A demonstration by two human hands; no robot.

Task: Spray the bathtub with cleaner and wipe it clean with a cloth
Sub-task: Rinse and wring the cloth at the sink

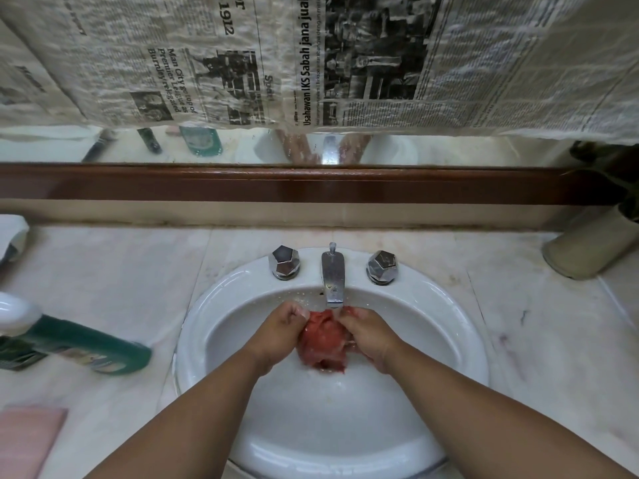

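A wet red cloth (323,342) is bunched between both hands over the white sink basin (221,305), just under the chrome tap spout (333,274). My left hand (280,331) grips the cloth's left side with curled fingers. My right hand (368,335) grips its right side. Water glistens on the basin below the cloth. A green spray bottle with a white head (79,344) lies on its side on the counter to the left of the sink. The bathtub is not in view.
Two chrome tap knobs (284,261) (382,267) flank the spout. A pink folded cloth (27,440) lies at the counter's front left. A beige pot with a plant (587,247) stands at the back right. A newspaper-covered mirror (311,63) hangs above a brown wooden ledge (276,184).
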